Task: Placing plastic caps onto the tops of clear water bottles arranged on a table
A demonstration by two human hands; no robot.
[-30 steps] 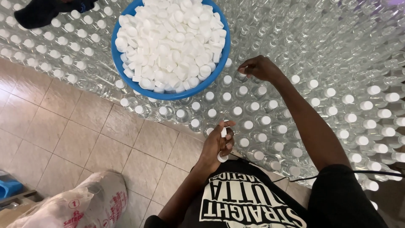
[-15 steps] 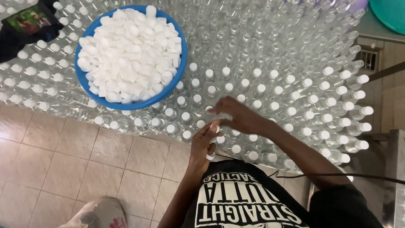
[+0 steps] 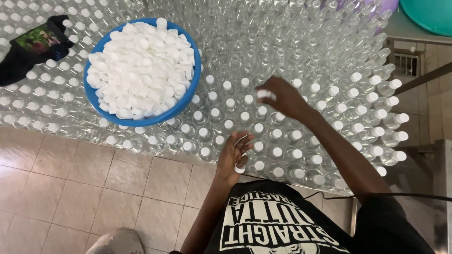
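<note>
Nearest: tiled floor [image 3: 70, 188]. Left hand [image 3: 234, 157] at the near edge of the packed clear bottles [image 3: 292, 61], fingers loosely curled, a few white caps [image 3: 240, 168] cupped in the palm. Beyond it, right hand [image 3: 281, 98] reaches over capped bottles, fingertips pinching one white cap [image 3: 262, 93] above an uncapped row. Left of that, a blue bowl [image 3: 188, 96] heaped with caps rests on bottle tops. Far left, a dark phone pouch [image 3: 28, 51].

A bowl [image 3: 188, 101] of caps [image 3: 141, 66] sits on the bottles [image 3: 292, 56].
</note>
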